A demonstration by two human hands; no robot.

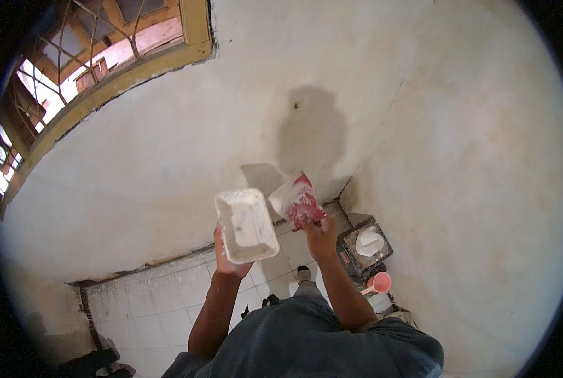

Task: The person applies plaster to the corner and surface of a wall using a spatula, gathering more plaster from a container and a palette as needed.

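Note:
My left hand [227,259] grips a white rectangular plastic tub [254,256] from its near left side. White paste coats the tub's inside and rim, and some shows by my fingers. In my right hand [322,238] is a red putty spreader [302,208], held at its lower edge. White paste covers much of the spreader's far left part. It is tilted up just right of the tub, and whether the two touch I cannot tell. Both are held in front of the whitish wall [168,145].
A yellow-framed window [196,38] with a metal grille is at upper left. On the tiled floor [162,302], near the right wall [464,189], a dark square container [385,251] bears a white lump [370,242]. Close by is a pink dipper [381,282].

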